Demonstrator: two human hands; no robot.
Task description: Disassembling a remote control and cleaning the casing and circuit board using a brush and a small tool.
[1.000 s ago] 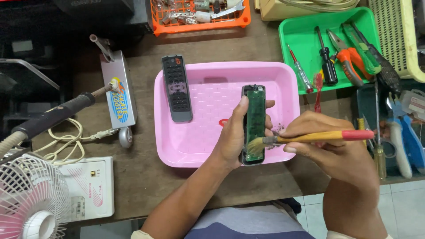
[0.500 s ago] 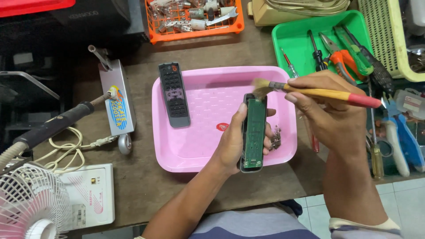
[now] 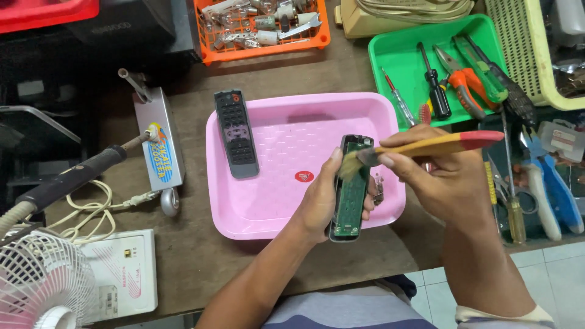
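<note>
My left hand (image 3: pixel 320 201) grips an opened remote half with a green circuit board (image 3: pixel 351 195), held over the near right part of a pink tray (image 3: pixel 274 213). My right hand (image 3: pixel 436 176) holds a paintbrush (image 3: pixel 439 145) with a yellow and red handle. Its bristles touch the upper end of the board. A dark remote cover (image 3: pixel 236 134) with rubber buttons rests on the tray's left rim. A few small metal parts (image 3: pixel 379 187) lie in the tray behind the board.
A green tray (image 3: pixel 402 67) holds screwdrivers and pliers (image 3: pixel 466 82). An orange basket (image 3: pixel 262 27) of parts stands at the back. A toy scooter (image 3: pixel 157 146), a soldering iron (image 3: pixel 70 180), a white box (image 3: pixel 122 274) and a small fan (image 3: pixel 39 286) sit left. More tools (image 3: pixel 542 189) lie right.
My right hand swung the brush up to the tray's far right corner, then brought it back down onto the top of the board. My left hand kept hold of the board.
</note>
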